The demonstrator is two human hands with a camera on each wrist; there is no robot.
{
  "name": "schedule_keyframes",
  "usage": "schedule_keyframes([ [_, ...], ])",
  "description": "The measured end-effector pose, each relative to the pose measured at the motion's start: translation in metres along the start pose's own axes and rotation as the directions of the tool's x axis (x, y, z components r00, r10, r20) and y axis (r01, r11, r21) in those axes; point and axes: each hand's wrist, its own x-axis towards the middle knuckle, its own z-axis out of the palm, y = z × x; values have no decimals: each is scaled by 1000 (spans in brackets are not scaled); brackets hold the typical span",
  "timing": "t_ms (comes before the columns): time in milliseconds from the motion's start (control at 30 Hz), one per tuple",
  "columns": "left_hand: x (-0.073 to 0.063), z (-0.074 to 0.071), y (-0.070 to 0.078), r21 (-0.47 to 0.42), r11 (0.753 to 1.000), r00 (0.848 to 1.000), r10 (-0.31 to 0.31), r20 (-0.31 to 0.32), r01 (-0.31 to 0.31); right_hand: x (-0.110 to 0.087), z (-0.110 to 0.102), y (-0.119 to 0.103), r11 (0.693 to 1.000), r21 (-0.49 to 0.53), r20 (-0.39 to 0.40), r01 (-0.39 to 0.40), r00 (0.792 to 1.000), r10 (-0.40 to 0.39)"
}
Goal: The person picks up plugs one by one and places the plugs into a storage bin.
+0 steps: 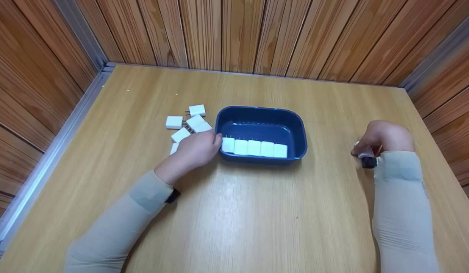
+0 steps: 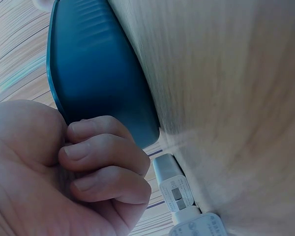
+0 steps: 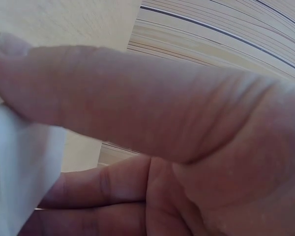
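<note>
A dark blue bin stands mid-table, with a row of white plug-in chargers along its near inside wall, prongs toward the far side. My left hand grips the bin's left rim; in the left wrist view its fingers are curled against the blue wall. Far to the right, my right hand holds a white charger between thumb and fingers, low near the tabletop. Most of that charger is hidden by the hand in the head view.
Several loose white chargers lie in a scattered group left of the bin, some partly behind my left hand. Wood-plank walls border the table at the back and both sides.
</note>
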Motion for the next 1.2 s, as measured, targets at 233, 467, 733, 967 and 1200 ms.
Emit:
schedule_keyframes([
  [233, 1, 0, 0, -8, 1000, 1000, -4, 6, 4, 0, 0, 0, 1000, 2, -6, 2, 1000, -2],
  [467, 1, 1, -2, -38, 999, 1000, 6, 5, -6, -2, 0, 0, 1000, 14, -12, 15, 1000, -14],
  [733, 0, 0, -1, -15, 1000, 1000, 15, 0, -15, 2, 0, -1, 998, 59, -16, 6, 1000, -5],
  [967, 0, 0, -1, -30, 999, 1000, 10, 10, -10, -1, 1, -5, 997, 70, -52, 31, 998, -28],
  [1200, 1, 0, -1, -31, 999, 1000, 10, 9, -9, -4, 2, -12, 996, 78, -67, 52, 997, -47],
])
